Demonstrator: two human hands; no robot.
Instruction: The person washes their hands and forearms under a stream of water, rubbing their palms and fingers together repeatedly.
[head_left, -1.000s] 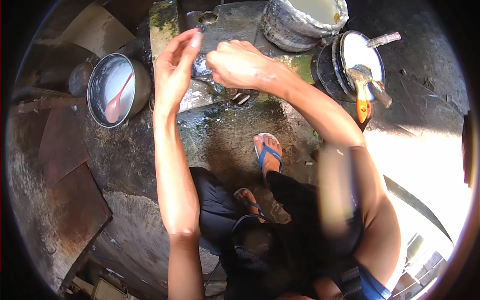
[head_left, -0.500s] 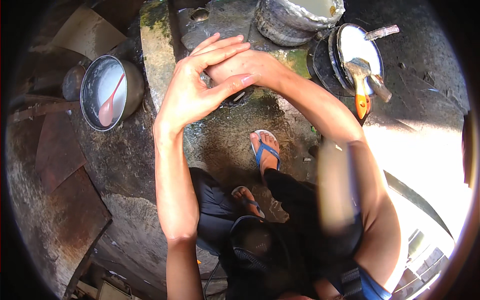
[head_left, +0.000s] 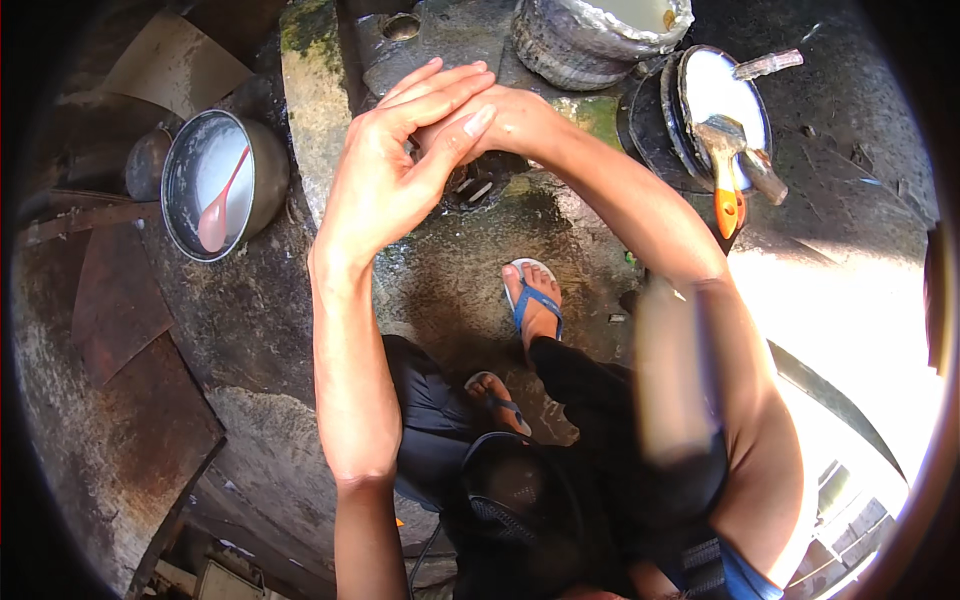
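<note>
My left hand (head_left: 392, 160) lies over the back of my right hand (head_left: 512, 118), palm down, fingers stretched and close together. Its thumb crosses the back of the right hand near the knuckles. The right hand's fingers are mostly hidden beneath the left, so I cannot make out how they are bent. No tool shows in either hand. Both hands are above the dark, wet stone floor (head_left: 440, 270), with a small dark object (head_left: 470, 188) below them.
A metal pot (head_left: 262, 185) with white contents and a pink spoon (head_left: 213, 226) stands at left. At the back is a large white-crusted pot (head_left: 565, 50). An orange-handled brush (head_left: 727, 175) rests on stacked dark round pans (head_left: 672, 110) holding white material. My sandalled feet (head_left: 538, 310) are below.
My right hand has slid a little up and left under the left one. The left thumb has shifted from near the right wrist toward the knuckles.
</note>
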